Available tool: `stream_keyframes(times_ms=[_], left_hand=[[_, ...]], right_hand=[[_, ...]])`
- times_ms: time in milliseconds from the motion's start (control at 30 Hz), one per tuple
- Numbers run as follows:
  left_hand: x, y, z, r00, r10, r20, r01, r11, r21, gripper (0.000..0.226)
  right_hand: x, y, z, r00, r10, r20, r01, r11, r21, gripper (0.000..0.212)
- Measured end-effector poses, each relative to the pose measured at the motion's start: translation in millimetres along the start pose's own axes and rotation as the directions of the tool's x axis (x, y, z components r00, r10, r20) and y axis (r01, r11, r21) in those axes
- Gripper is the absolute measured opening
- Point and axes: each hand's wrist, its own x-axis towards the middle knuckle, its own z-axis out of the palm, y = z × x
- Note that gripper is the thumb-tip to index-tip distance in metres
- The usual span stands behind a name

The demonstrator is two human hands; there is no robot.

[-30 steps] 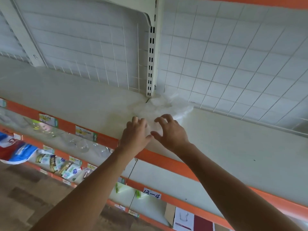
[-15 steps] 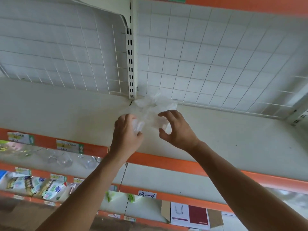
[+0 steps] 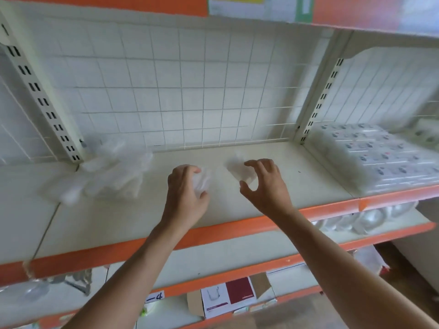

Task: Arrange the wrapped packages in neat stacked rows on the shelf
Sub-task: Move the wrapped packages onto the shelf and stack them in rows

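Left hand (image 3: 187, 188): fingers and thumb curled round a small clear wrapped package (image 3: 202, 182), held just above the shelf (image 3: 297, 184).

Right hand (image 3: 267, 186): claw-shaped, with the fingers arched over and the thumb under a blurred piece of clear wrap (image 3: 238, 169). Cannot tell whether it grips it, or whether this is part of the same package. The hands are near each other but not touching.

Surroundings:
- Left of the left hand, a loose heap of clear packages (image 3: 107, 172) lies against the foot of a slotted upright (image 3: 42, 103). It is apart from the hand.
- Right of the right hand, past a second upright (image 3: 319, 100), flat packs (image 3: 380, 157) are stacked in rows in the next bay.
- Beyond both hands is the wire grid back panel (image 3: 190, 91), and overhead the underside of the next shelf up.
- Below the wrists is the orange front lip (image 3: 225, 231). Under it is a lower shelf with clear glassware (image 3: 370, 220), and lower still an opened cardboard box (image 3: 228, 298).

Room: bare shelf lies between the heap and the left hand, between the right hand and the second upright, and from the fingertips back to the grid.
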Motion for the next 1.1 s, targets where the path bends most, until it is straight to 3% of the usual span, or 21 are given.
stream_keyframes(times_ms=[133,633,1100], left_hand=[[9,56,60,0.995,0.092,0.045,-0.091,0.996,-0.021,0.043],[24,297,272,0.969,0.208,0.135,-0.196,0.976,-0.099,0.041],[111,344,379,0.952,0.19,0.239,-0.183,0.982,-0.055,0.045]], right_hand=[[-12,70,-42,0.997,0.069,-0.047,-0.07,0.997,-0.021,0.049],[-48,326,-218,0.98,0.176,-0.088,-0.185,0.977,-0.106,0.055],[7,434,-252,0.966,0.25,-0.071,-0.26,0.94,-0.219,0.054]])
